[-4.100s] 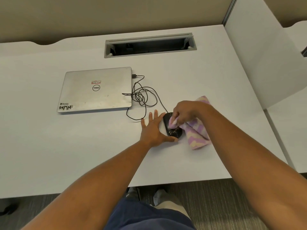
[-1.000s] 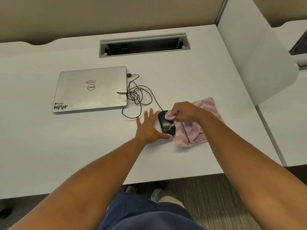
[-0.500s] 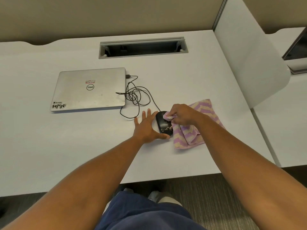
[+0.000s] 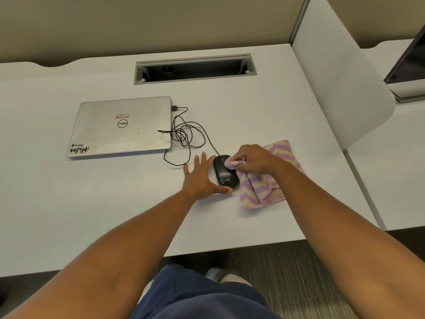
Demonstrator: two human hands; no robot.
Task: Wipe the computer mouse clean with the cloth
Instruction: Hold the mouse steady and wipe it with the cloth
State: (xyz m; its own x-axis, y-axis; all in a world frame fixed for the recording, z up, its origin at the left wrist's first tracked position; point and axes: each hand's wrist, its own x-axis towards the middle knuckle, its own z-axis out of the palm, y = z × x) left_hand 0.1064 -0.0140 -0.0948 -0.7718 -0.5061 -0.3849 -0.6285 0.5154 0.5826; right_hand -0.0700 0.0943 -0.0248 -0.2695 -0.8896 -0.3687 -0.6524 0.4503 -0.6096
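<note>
**Wiping the mouse: crumbs left at the rear**

Mouse [image 4: 225,172] on bench [image 4: 92,203], pale specks near its rear. Right hand [image 4: 251,158], grip pinching a wad of cloth [image 4: 262,185], rubs the front. Left hand [image 4: 200,178], fingers spread flat, braces the side. Best: stroke rearward through the specks, away from the cable [image 4: 186,134].

1. Both forearms are bare to beyond the frame's edge, with no sleeves, watch or rings visible on the left hand [image 4: 199,178] or right hand [image 4: 254,160].
2. Dark blue shorts [image 4: 197,295] cover the lap.
3. Light-coloured shoes [image 4: 226,275] show below.
</note>
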